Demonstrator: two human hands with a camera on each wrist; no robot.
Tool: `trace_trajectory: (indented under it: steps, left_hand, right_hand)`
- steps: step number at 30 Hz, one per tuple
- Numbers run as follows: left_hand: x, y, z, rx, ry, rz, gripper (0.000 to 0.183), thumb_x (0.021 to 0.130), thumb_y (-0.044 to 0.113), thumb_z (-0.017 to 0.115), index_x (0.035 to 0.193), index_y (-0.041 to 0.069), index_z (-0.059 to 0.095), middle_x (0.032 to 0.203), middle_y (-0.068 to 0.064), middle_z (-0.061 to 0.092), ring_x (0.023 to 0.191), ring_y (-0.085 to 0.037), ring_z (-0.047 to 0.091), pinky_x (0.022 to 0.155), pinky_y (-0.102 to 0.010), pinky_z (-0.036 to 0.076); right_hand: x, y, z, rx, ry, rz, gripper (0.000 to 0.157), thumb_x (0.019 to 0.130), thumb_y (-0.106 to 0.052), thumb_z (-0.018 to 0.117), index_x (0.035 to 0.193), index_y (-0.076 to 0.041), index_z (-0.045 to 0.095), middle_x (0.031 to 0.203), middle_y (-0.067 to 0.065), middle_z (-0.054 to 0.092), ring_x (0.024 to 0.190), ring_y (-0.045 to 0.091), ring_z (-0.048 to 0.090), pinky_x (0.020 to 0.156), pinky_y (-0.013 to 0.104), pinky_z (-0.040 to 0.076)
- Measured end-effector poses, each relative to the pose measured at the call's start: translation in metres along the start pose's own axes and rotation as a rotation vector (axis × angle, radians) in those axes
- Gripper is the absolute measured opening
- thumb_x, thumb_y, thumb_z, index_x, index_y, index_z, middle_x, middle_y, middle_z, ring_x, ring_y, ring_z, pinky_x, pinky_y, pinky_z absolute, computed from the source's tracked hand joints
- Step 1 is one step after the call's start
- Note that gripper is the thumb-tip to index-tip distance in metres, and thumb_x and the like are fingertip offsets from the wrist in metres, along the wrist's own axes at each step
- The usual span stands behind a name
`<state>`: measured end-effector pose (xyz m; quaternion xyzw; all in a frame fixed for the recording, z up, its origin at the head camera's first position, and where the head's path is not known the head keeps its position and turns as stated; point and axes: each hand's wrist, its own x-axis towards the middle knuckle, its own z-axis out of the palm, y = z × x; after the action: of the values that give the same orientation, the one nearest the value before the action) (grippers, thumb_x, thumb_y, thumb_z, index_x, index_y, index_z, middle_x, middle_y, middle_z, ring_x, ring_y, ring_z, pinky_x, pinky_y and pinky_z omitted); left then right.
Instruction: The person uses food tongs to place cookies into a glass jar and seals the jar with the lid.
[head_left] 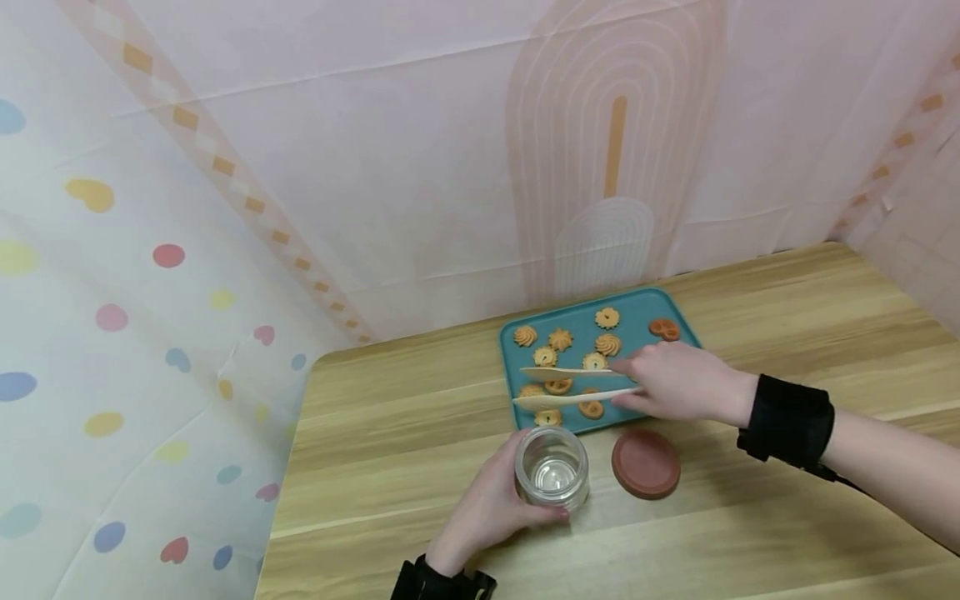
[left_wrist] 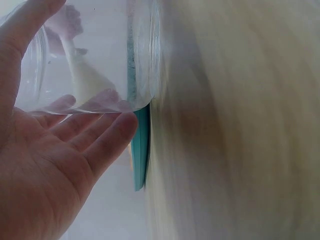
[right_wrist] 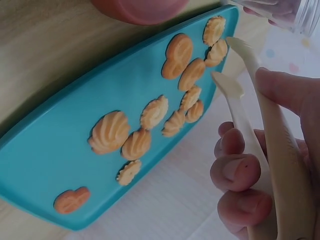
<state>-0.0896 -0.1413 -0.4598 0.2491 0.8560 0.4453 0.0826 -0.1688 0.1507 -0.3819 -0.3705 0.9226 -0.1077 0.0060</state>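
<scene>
My left hand [head_left: 491, 492] grips a clear glass jar [head_left: 552, 471] at its left side, thumb in front and fingers behind. The jar stands open-topped on the table, and no cookie shows inside it. In my right hand [head_left: 686, 383] is a pair of cream-coloured tongs [right_wrist: 272, 115], thumb on one arm and fingers curled round the other. The tong arms are spread, their tips above the left end of a teal tray [head_left: 637, 315]. Several cookies lie on that tray, among them a swirl cookie [right_wrist: 110, 132] and a pretzel-shaped cookie [head_left: 664, 329]. Nothing is pinched between the tips.
A round reddish-brown lid [head_left: 646, 464] lies on the wooden table [head_left: 390, 433], right of the jar and in front of the tray. Behind the tray hangs a patterned cloth [head_left: 420, 192]. The table's left edge borders a dotted cloth [head_left: 172, 375].
</scene>
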Motion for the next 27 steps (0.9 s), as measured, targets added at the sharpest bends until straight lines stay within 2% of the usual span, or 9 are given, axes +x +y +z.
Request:
trace_trajectory:
  steps: [4, 9, 16, 27]
  left_hand:
    - [0.0, 0.001, 0.0, 0.008, 0.0, -0.005, 0.094, 0.064, 0.037, 0.088, 0.143, 0.032, 0.039, 0.131, 0.008, 0.053, 0.119, -0.014, 0.051, 0.1, -0.038, 0.041]
    - [-0.001, 0.001, -0.001, 0.009, 0.0, -0.01, 0.094, 0.063, 0.037, 0.088, 0.143, 0.032, 0.038, 0.132, 0.008, 0.052, 0.12, -0.014, 0.051, 0.101, -0.037, 0.041]
    - [-0.001, 0.001, 0.0, 0.003, 0.004, -0.007, 0.095, 0.063, 0.036, 0.088, 0.144, 0.031, 0.038, 0.132, 0.006, 0.053, 0.12, -0.015, 0.051, 0.101, -0.038, 0.04]
    - [-0.001, 0.001, 0.0, 0.011, -0.001, -0.022, 0.095, 0.063, 0.037, 0.088, 0.144, 0.033, 0.038, 0.133, 0.008, 0.052, 0.121, -0.014, 0.05, 0.101, -0.038, 0.04]
  right_hand:
    - [0.003, -0.002, 0.0, -0.01, -0.007, -0.007, 0.036, 0.089, -0.038, 0.065, 0.107, -0.007, 0.07, 0.072, -0.008, 0.058, 0.06, 0.002, 0.049, 0.052, 0.022, 0.043]
    - [0.006, -0.004, 0.0, -0.033, -0.003, -0.008, 0.034, 0.089, -0.038, 0.065, 0.104, -0.007, 0.07, 0.071, -0.009, 0.057, 0.06, 0.003, 0.05, 0.052, 0.024, 0.043]
    - [0.012, -0.005, 0.001, -0.043, 0.0, -0.018, 0.025, 0.09, -0.037, 0.065, 0.09, -0.011, 0.066, 0.064, -0.011, 0.047, 0.056, 0.004, 0.046, 0.049, 0.024, 0.039]
    - [0.013, -0.005, 0.002, -0.075, 0.005, -0.008, 0.024, 0.089, -0.037, 0.066, 0.087, -0.013, 0.065, 0.061, -0.011, 0.045, 0.054, 0.005, 0.044, 0.047, 0.024, 0.038]
